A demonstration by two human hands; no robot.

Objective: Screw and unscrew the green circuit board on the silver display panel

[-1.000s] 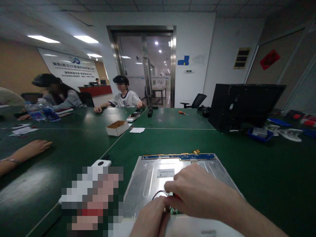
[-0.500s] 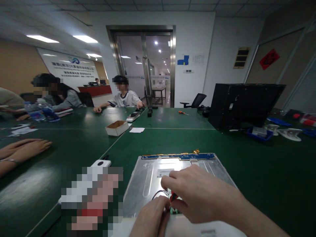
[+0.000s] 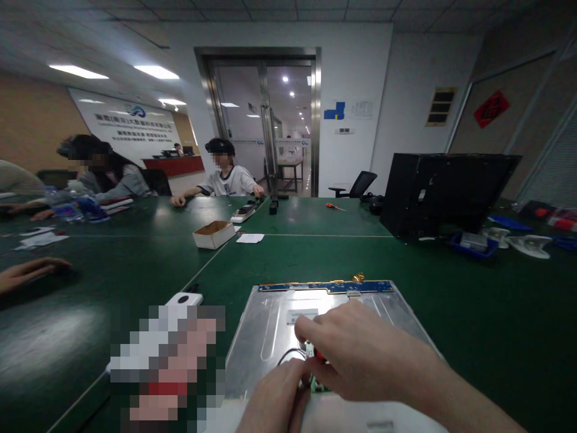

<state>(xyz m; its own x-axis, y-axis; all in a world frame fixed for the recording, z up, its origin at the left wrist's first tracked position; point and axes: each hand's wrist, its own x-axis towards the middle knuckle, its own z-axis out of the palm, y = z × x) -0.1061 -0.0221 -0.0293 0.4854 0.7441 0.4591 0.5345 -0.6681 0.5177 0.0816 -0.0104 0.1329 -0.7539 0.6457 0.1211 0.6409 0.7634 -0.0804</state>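
Observation:
A silver metal panel [image 3: 252,337] with a blue circuit strip [image 3: 324,287] along its far edge lies in front of me. My right hand [image 3: 351,352] is over the panel, its fingers closed around a small red object [image 3: 320,355], mostly hidden, perhaps a tool handle. Beside it, my left hand [image 3: 282,391] has its fingers pressed together at a green circuit board [image 3: 321,386]; what they pinch is hidden. A black wire [image 3: 291,351] curves out between the hands over the metal.
Left of the panel lies a white device [image 3: 189,298], partly pixelated. Farther off are an open cardboard box [image 3: 214,234], an orange screwdriver [image 3: 334,207] and a black monitor [image 3: 446,192]. Another person's hand [image 3: 33,272] rests at the left; people sit across the table.
My right hand has shifted slightly, and less of the red object shows. My left hand stays put. The neighbour's hands at the left have drawn back, with one now seen.

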